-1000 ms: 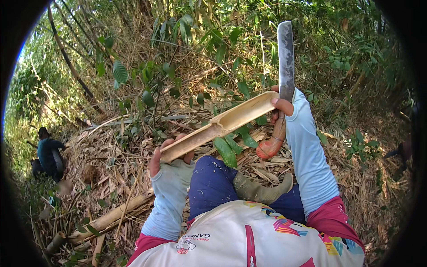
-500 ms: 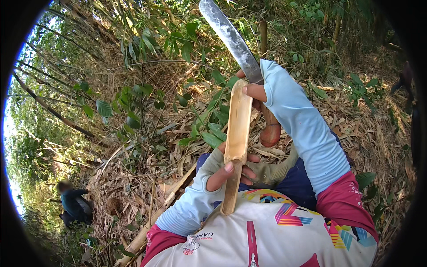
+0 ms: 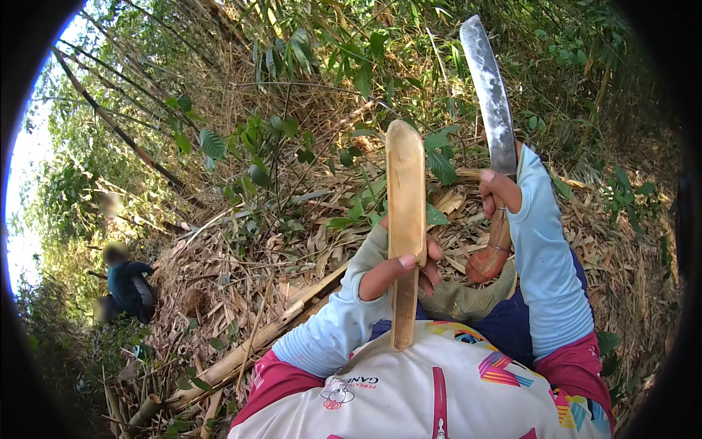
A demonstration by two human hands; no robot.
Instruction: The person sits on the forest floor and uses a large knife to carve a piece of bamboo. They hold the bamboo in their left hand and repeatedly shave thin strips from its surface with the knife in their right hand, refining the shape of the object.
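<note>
My left hand (image 3: 398, 274) grips a split bamboo piece (image 3: 406, 186) with a hollowed, rounded upper part and a narrower lower part like a handle. Its thumb presses on the front while the fingers wrap round from behind. The lower end reaches my white shirt front. In my right hand (image 3: 502, 196) is a machete with a wooden handle (image 3: 499, 238), its dark, whitish-streaked blade (image 3: 488, 88) pointing up and slightly left. Blade and bamboo are apart. Light blue sleeve covers reach over both hands, leaving mostly fingers and thumbs bare.
Dry leaves (image 3: 307, 252) cover the ground in front of me. A long bamboo pole (image 3: 241, 362) lies at my left. Leafy plants (image 3: 267, 143) and bamboo stems stand ahead. Far left, a person in dark clothes (image 3: 130, 289) sits or crouches.
My right hand has let go of the bamboo's top and moved right and down with the machete, whose blade now stands more upright. The left hand still holds the bamboo, now slightly further right.
</note>
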